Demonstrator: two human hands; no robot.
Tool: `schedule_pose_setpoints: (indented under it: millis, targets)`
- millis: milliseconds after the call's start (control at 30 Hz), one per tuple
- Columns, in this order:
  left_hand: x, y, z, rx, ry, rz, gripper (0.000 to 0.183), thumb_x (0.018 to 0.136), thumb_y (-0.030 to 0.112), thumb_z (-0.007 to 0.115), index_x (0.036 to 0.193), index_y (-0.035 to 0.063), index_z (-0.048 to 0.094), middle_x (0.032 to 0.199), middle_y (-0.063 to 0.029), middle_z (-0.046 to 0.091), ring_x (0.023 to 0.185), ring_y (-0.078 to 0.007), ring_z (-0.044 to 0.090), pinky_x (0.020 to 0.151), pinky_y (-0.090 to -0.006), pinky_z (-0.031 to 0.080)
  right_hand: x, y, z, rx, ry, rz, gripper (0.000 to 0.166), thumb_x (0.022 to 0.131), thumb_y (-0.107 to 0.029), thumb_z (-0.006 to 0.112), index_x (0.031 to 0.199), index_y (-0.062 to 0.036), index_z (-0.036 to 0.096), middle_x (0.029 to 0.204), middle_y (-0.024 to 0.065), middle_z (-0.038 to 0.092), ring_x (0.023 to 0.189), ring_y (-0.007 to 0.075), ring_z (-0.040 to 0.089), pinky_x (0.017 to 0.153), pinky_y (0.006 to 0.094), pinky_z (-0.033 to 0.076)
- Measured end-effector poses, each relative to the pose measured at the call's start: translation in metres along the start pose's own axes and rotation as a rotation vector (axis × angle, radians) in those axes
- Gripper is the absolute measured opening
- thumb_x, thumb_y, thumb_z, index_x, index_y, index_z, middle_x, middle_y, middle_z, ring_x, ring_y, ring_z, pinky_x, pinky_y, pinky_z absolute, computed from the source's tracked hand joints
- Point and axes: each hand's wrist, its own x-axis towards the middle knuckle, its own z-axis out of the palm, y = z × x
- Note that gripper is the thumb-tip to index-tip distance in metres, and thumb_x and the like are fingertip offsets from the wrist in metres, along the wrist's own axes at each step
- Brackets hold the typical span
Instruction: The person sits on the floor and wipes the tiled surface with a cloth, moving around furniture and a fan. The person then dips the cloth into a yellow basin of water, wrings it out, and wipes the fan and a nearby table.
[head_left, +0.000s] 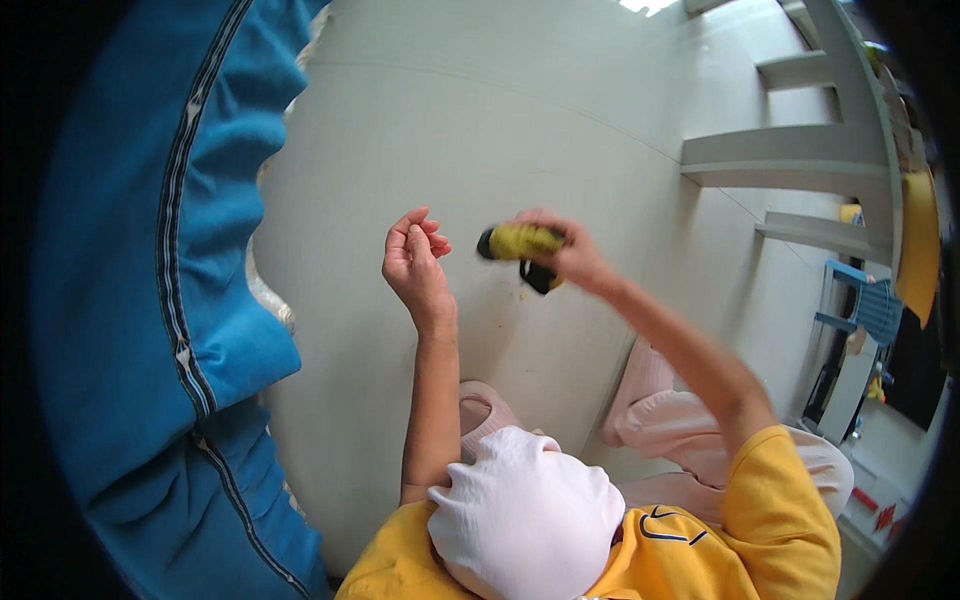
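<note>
Over the pale floor (510, 150), my right hand (581, 255) grips a small yellow-green and black object (525, 241). Motion blurs it, and its exact kind cannot be told. One rounded black end points left, and another black part (538, 277) hangs below it. My fingers hide its right end. To its left, apart from it, my left hand (416, 251) is raised with loosely bent fingers and the thumb near the forefinger. Nothing shows in it. Small yellowish crumbs (523, 296) lie on the floor beneath the object.
A blue fabric cover (232, 225) with a striped trim hangs along the left side. Pale grey shelf-like furniture (787, 157) stands at the right. Beyond it are a small blue chair (874, 307) and a yellow panel (919, 240). A pink slipper (487, 409) is near my left forearm.
</note>
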Motion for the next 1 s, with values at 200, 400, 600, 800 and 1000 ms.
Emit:
schedule_pose_setpoints:
  millis: [200,400,600,800,1000]
  targets:
    - [-0.017,-0.011,0.058,0.142,-0.199,0.009,0.02,0.09,0.007,0.042,0.098,0.0006,0.06,0.082,-0.0032,0.056,0.064,-0.007,0.05,0.059,-0.0224,0.046,0.05,-0.024,-0.133,-0.06,0.357,0.127,0.035,0.078,0.0,0.062,0.113,-0.0037,0.059,0.093,0.0034,0.062,0.08,0.011,0.057,0.071,0.0261,0.047]
    - [-0.025,0.01,0.061,0.328,-0.246,0.017,0.021,0.091,0.008,0.044,0.104,0.0038,0.06,0.085,-0.0017,0.057,0.066,-0.0069,0.052,0.06,-0.0221,0.047,0.113,-0.017,-0.157,-0.232,0.462,0.134,0.035,0.078,-0.011,0.061,0.113,-0.0074,0.06,0.091,0.0073,0.063,0.082,0.0173,0.057,0.075,0.0294,0.047]
    - [-0.057,0.066,0.047,0.764,-0.211,0.028,0.021,0.09,0.009,0.045,0.104,0.0034,0.059,0.085,-0.0015,0.057,0.067,-0.0052,0.052,0.061,-0.0209,0.046,0.15,0.031,-0.127,-0.786,0.446,-0.234,0.049,0.071,-0.006,0.059,0.117,-0.0228,0.059,0.115,0.0079,0.054,0.108,0.0282,0.047,0.09,0.0381,0.039]
    - [-0.111,0.074,0.041,1.073,-0.219,-0.149,0.02,0.089,0.009,0.046,0.103,0.0036,0.059,0.085,-0.0023,0.057,0.065,-0.0051,0.051,0.059,-0.02,0.046,0.066,0.071,-0.067,-0.785,0.07,-0.568,0.061,0.06,0.004,0.059,0.114,-0.0256,0.06,0.113,0.0068,0.051,0.107,0.0303,0.044,0.088,0.0415,0.037]
    - [-0.153,0.064,0.019,0.989,-0.104,-0.229,0.021,0.088,0.009,0.047,0.105,0.0023,0.058,0.088,-0.003,0.057,0.068,-0.0058,0.053,0.058,-0.0212,0.047,-0.064,0.088,-0.004,-0.507,-0.468,-0.475,0.061,0.058,0.009,0.055,0.112,-0.0187,0.061,0.11,0.0101,0.051,0.104,0.0301,0.045,0.086,0.0414,0.038]
